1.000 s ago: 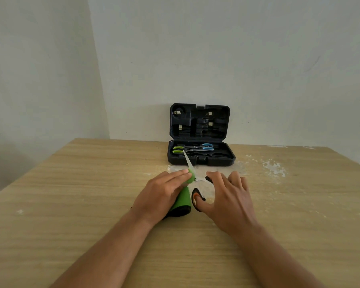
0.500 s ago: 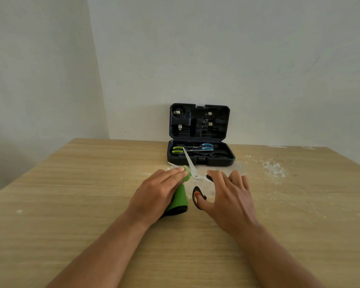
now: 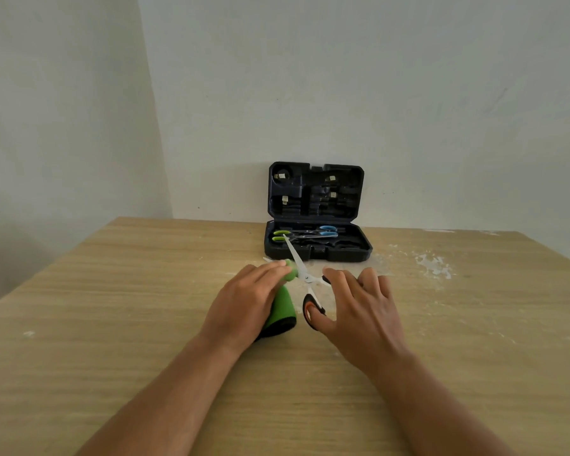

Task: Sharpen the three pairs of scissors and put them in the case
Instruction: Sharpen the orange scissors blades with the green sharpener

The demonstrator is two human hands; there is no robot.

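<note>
My left hand (image 3: 244,304) lies over a green sharpener with a black base (image 3: 282,309), holding it down on the wooden table (image 3: 112,324). My right hand (image 3: 359,311) holds black-and-orange-handled scissors (image 3: 305,278), thumb through one loop. The scissors' blades are spread, and one blade slants up-left across the sharpener's tip. Behind them an open black case (image 3: 359,255) holds green-handled scissors (image 3: 282,235) and blue-handled scissors (image 3: 328,231).
The case's lid (image 3: 316,192) stands upright against the white wall. White dust patches (image 3: 435,266) mark the table right of the case. The table's left edge runs diagonally towards me.
The scissors have slid towards me along the sharpener, and my right hand has drawn back slightly. My left hand has stayed on the sharpener.
</note>
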